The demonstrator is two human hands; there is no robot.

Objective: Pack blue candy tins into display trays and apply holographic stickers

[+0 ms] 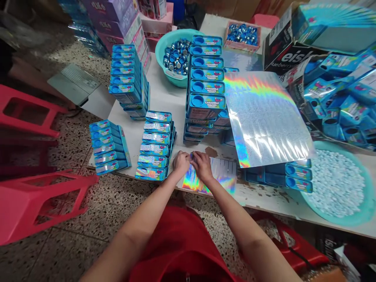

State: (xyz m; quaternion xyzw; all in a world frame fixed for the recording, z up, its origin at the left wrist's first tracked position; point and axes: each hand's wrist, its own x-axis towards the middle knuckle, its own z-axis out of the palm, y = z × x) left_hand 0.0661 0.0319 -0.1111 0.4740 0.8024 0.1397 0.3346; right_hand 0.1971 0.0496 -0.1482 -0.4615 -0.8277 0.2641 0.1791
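Note:
A small shiny rainbow-silver sheet [225, 172] with cut lines lies at the table's front edge. Over its upper left corner my left hand [181, 162] and my right hand [201, 164] meet, fingers closed in a pinch. Whatever is between the fingertips is too small and covered to make out. Just left of my left hand stands a row of blue candy boxes [155, 149], several with shiny strips across their tops. A larger silver sheet [267, 121] rests on more boxes to the right of my right hand.
Tall stacks of blue boxes [207, 88] stand behind my hands. A teal basin [160, 51] holds blue-and-silver caps; another basin [368, 196] holds pale candies. An open carton [276, 55] of blue packages sits at right. Red stools [26, 203] stand left.

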